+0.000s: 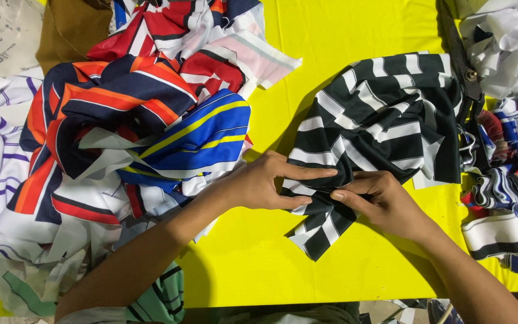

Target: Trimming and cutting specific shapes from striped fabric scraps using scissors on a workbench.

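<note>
Two bare hands, left (265, 183) and right (382, 201), pinch the lower fold of a black-and-white striped cloth (379, 126) on a yellow worktop (331, 36). Piles of striped fabric (133, 114) lie left and, apparently smaller pieces (505, 180), at right.

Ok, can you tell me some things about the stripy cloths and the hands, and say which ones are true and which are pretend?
1. Both hands are pinching the black and white striped cloth. True: the left hand and the right hand grip its lower part.
2. The table is red. False: it is bright yellow.
3. A blue cloth with yellow stripes lies left of the hands. True.
4. The left hand holds scissors. False: it holds only cloth.
5. The pile of cloths on the left is all plain white. False: it has orange, navy, red and purple stripes.
</note>
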